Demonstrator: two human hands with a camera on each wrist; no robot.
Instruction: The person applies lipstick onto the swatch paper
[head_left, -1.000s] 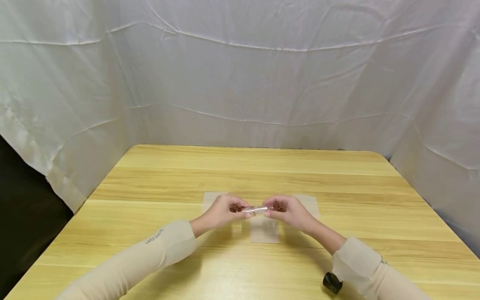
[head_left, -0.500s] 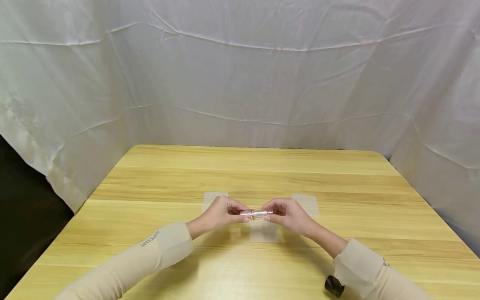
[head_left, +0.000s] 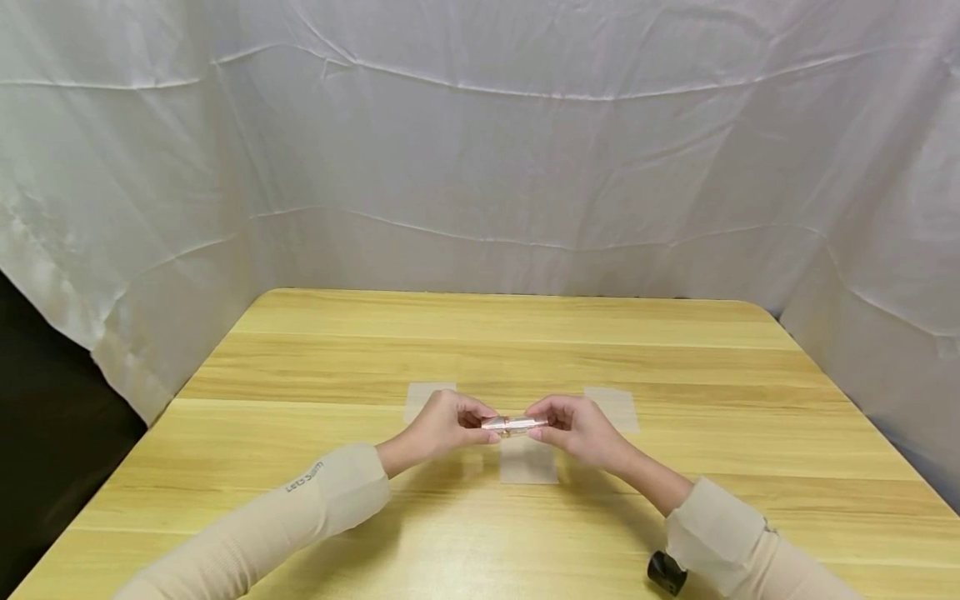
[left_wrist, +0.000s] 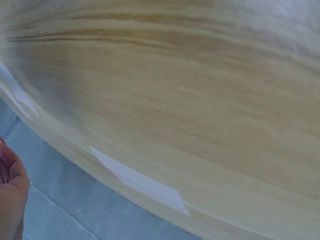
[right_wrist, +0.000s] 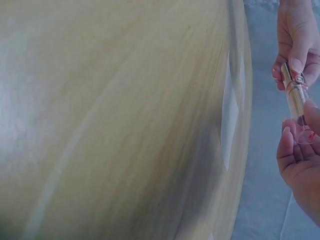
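Observation:
A lipstick (head_left: 516, 426) in a shiny rose-gold tube with a clear cap is held crosswise above the table, a hand at each end. My left hand (head_left: 446, 423) pinches the metallic end between thumb and fingers. At the other end, my right hand (head_left: 576, 425) grips the clear cap. The right wrist view shows the lipstick (right_wrist: 297, 97) closer, with the left hand (right_wrist: 299, 37) above and the right hand (right_wrist: 305, 170) around the clear part. Only part of the left hand (left_wrist: 11, 192) enters the left wrist view, and the lipstick is out of sight there.
Pale rectangular patches lie on the wooden table (head_left: 337, 350): a left patch (head_left: 426, 398), a right patch (head_left: 615, 408) and a front patch (head_left: 528, 464). A black object (head_left: 666, 572) is beside the right sleeve. A light curtain (head_left: 525, 167) hangs behind the table.
The right hand and its end of the lipstick have come down slightly, so the lipstick lies more level. Both hands keep their hold. The left hand has barely moved.

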